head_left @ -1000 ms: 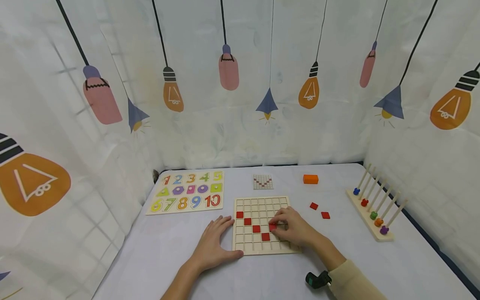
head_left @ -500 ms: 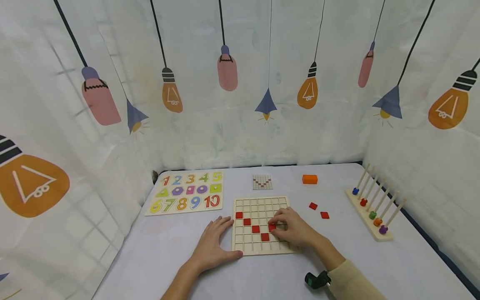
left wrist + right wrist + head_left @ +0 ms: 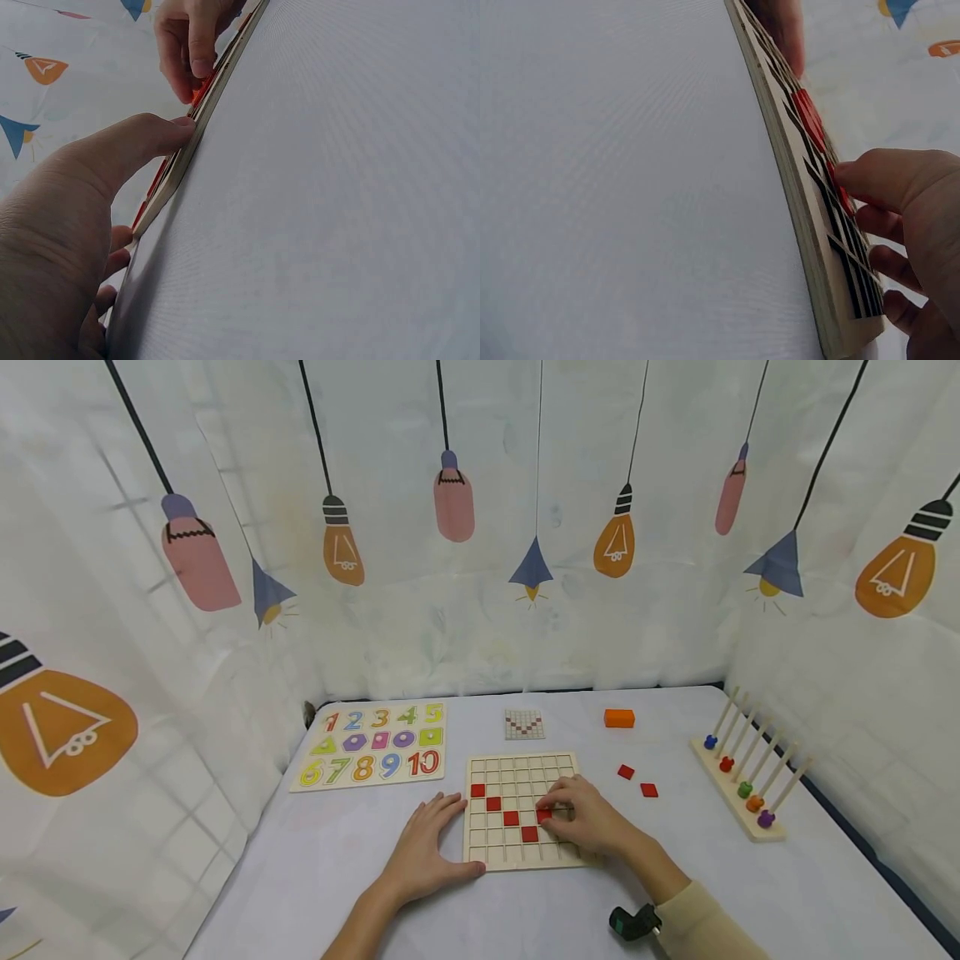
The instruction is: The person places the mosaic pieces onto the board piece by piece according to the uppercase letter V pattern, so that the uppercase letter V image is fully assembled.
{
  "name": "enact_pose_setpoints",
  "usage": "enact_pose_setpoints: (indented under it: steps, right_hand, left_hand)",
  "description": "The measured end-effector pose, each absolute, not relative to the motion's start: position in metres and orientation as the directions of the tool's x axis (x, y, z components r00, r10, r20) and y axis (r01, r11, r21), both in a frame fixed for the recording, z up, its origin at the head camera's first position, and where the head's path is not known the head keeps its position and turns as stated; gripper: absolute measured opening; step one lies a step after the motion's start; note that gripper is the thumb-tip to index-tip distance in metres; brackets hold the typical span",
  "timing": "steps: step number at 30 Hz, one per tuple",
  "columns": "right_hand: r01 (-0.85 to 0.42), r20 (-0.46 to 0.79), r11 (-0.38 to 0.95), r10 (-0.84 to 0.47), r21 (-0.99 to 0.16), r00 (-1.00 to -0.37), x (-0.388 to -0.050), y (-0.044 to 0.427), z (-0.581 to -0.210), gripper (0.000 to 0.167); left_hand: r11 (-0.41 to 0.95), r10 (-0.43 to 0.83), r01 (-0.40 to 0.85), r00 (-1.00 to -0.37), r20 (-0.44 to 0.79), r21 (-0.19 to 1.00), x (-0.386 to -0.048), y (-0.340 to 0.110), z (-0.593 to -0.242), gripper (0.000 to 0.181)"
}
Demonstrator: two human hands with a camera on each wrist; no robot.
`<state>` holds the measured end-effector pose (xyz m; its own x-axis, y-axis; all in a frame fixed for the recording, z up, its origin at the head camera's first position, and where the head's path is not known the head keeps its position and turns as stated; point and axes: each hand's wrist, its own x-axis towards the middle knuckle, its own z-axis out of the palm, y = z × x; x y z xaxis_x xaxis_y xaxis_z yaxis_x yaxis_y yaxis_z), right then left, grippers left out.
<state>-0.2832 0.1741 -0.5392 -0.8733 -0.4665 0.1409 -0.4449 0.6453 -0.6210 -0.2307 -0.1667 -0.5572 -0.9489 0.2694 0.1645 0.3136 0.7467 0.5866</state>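
A square wooden grid board (image 3: pixel 555 777) lies on the table between my hands. Red square tiles fill several cells in a diagonal, from the left tile (image 3: pixel 477 791) to the lowest tile (image 3: pixel 529 834). My left hand (image 3: pixel 425 852) rests against the board's left side, fingers extended, thumb touching the front edge; the left wrist view shows that thumb (image 3: pixel 154 137) on the rim. My right hand (image 3: pixel 585 817) pinches another red tile (image 3: pixel 543 816) over a cell just right of the diagonal. In the right wrist view its thumb (image 3: pixel 870 176) is on this tile, at the board's surface.
Two loose red tiles (image 3: pixel 626 772) lie right of the board. Behind it are a small pattern card (image 3: pixel 524 724) and an orange block (image 3: pixel 618 718). A number puzzle board (image 3: pixel 367 731) is at left, a pegged bead stand (image 3: pixel 731 793) at right. A dark device (image 3: pixel 633 922) sits by my right wrist.
Both hands and the tiles stay practically where they were. The whole head view shifts very slightly left.
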Motion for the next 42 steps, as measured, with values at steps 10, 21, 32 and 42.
enact_pose_setpoints:
  steps: [10, 21, 32, 42]
  right_hand:
    - [-0.368, 0.133, 0.670, -0.376, -0.645, -0.917, -0.287, 0.188, -0.517, 0.023]
    - [-0.382, 0.198, 0.675, -0.336, -0.631, -0.921, -0.291, 0.222, -0.508, 0.031]
    - [-0.359, 0.211, 0.704, -0.292, -0.613, -0.933, -0.295, 0.257, -0.516, 0.033]
    - [-0.304, 0.192, 0.724, -0.236, -0.619, -0.953, -0.294, 0.286, -0.523, 0.032]
  left_hand:
    - [0.749, 0.263, 0.309, -0.951, 0.165, 0.585, -0.231, -0.167, -0.558, 0.112]
    - [0.742, 0.266, 0.306, -0.951, 0.157, 0.596, -0.230, -0.167, -0.557, 0.112]
    - [0.750, 0.267, 0.312, -0.950, 0.164, 0.583, -0.231, -0.167, -0.558, 0.112]
    - [0.751, 0.266, 0.312, -0.949, 0.166, 0.582, -0.231, -0.166, -0.558, 0.111]
